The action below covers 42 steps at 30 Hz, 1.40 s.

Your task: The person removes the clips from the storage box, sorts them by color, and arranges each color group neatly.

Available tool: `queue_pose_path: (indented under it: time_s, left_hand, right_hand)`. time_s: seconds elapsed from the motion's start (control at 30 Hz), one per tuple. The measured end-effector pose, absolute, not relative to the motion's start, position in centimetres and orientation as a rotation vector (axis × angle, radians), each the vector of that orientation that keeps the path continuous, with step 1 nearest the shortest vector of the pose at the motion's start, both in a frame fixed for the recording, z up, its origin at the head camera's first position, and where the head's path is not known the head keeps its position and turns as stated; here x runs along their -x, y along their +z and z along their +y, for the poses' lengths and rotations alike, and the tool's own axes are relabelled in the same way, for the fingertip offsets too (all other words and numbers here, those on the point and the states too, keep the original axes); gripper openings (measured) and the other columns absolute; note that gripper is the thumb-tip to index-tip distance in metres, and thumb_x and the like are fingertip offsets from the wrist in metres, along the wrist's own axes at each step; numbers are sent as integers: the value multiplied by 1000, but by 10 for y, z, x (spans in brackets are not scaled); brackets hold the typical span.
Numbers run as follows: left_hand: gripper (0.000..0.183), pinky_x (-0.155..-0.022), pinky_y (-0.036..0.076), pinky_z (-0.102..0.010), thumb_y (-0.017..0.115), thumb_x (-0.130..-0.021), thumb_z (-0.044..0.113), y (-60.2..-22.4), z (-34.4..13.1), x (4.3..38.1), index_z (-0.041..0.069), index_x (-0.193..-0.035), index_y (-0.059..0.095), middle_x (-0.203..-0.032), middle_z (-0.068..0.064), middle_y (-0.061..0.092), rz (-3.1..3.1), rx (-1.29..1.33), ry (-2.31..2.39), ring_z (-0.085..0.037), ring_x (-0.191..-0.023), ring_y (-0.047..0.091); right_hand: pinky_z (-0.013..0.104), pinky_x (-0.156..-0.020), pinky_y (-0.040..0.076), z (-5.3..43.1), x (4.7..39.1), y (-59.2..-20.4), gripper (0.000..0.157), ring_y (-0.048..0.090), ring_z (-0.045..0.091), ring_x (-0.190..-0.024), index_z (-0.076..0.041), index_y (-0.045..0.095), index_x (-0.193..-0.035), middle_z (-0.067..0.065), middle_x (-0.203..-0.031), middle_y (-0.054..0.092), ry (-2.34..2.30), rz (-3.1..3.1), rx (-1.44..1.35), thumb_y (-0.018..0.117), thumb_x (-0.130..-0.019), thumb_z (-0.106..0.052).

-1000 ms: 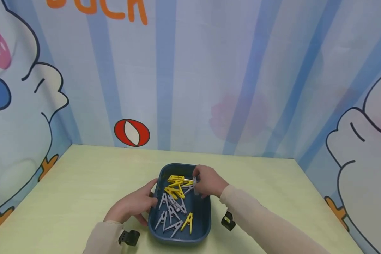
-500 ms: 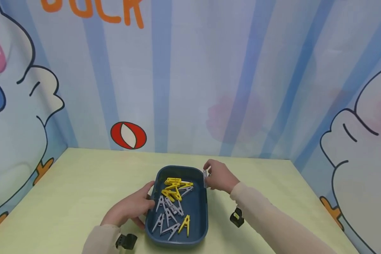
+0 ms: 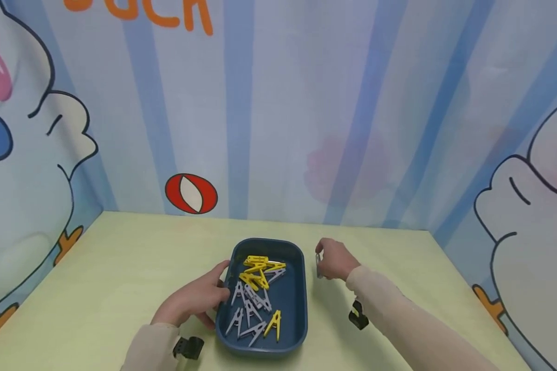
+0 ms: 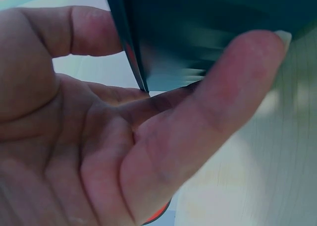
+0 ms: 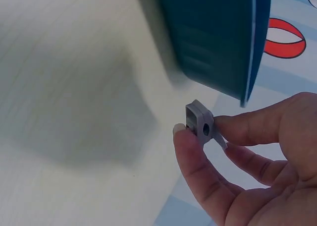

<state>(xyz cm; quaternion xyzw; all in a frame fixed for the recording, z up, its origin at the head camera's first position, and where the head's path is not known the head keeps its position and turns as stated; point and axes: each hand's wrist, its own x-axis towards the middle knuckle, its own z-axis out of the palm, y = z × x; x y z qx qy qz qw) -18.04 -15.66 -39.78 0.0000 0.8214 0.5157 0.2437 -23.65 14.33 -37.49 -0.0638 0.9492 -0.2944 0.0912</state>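
Note:
A dark blue plastic tray (image 3: 293, 309) stands on the table with yellow clothespins (image 3: 255, 281) and grey clothespins (image 3: 249, 309) lying loose in it. My left hand (image 3: 197, 296) holds the tray's left side, its thumb at the rim and its fingers along the outer wall; in the left wrist view the thumb tip is hidden behind the wall. Just right of the tray, my right hand (image 3: 338, 260) pinches one grey clothespin (image 5: 202, 123) between thumb and fingers, above the table and apart from the tray.
A pale yellow table (image 3: 139, 257) lies under everything and ends at a striped blue backdrop (image 3: 278, 129). Cartoon figures are printed on the side panels. A small black camera (image 3: 358, 315) sits at the right wrist, another black camera (image 3: 189, 348) at the left.
My right hand has carried the grey clothespin out over the tray's right rim and farther right. The left hand has stayed at the tray's left side.

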Motion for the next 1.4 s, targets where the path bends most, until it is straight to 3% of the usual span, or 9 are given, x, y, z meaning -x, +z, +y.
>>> queue_pose_path:
  time_s: [0.17,0.43,0.73,0.83,0.9,1.0,1.23,1.4]
  left_hand:
    - [78,-56,58,-47,53,-92,8,-399,-156,180,14,-159,14,-129,-24,51,2243,-5,1401,-31,-83,64]
    - [78,-56,58,-47,54,-92,8,-398,-157,181,13,-159,14,-127,-24,52,2252,-21,1402,-31,-83,64]
    - [77,-55,59,-46,54,-92,8,-397,-160,180,16,-159,16,-130,-24,51,2268,5,1380,-31,-84,64]
    - [78,-56,58,-47,54,-92,7,-398,-159,181,15,-159,16,-131,-25,50,2268,-7,1390,-32,-86,64]
    - [78,-56,58,-47,54,-92,7,-399,-157,181,15,-159,15,-130,-25,51,2261,-16,1397,-32,-86,64]
    - [78,-57,58,-48,54,-92,7,-400,-155,182,14,-159,15,-130,-24,51,2256,-23,1404,-32,-86,65]
    - [77,-56,58,-47,55,-93,8,-402,-156,182,15,-159,16,-131,-25,50,2271,-16,1394,-32,-86,65]
    - [78,-56,59,-46,55,-92,8,-400,-157,182,15,-159,17,-132,-26,50,2269,-10,1399,-31,-85,65]
  right_hand:
    - [29,-51,49,145,238,-386,31,55,17,-52,8,56,-117,11,-70,58,-802,2817,228,57,-85,9]
    - [31,-49,52,141,241,-400,24,60,18,-50,8,60,-108,21,-98,64,-705,2865,237,58,-84,7]
    - [30,-48,49,136,244,-414,19,57,18,-45,8,62,-102,12,-77,61,-634,2899,293,51,-86,6]
    - [26,-43,41,137,245,-415,11,52,15,-42,2,57,-81,6,-63,54,-620,2903,309,49,-84,8]
    - [25,-41,34,138,244,-417,22,47,14,-39,-6,46,-65,2,-52,47,-606,2902,319,47,-82,9]
    - [24,-38,29,140,245,-417,38,41,12,-36,-14,31,-55,-1,-42,38,-588,2903,330,45,-80,10]
    - [24,-36,34,138,245,-418,39,42,11,-34,-13,37,-53,0,-42,43,-582,2894,359,49,-83,10]
    - [23,-35,31,136,246,-415,41,38,10,-33,-15,30,-53,-4,-42,32,-571,2899,378,47,-81,11]
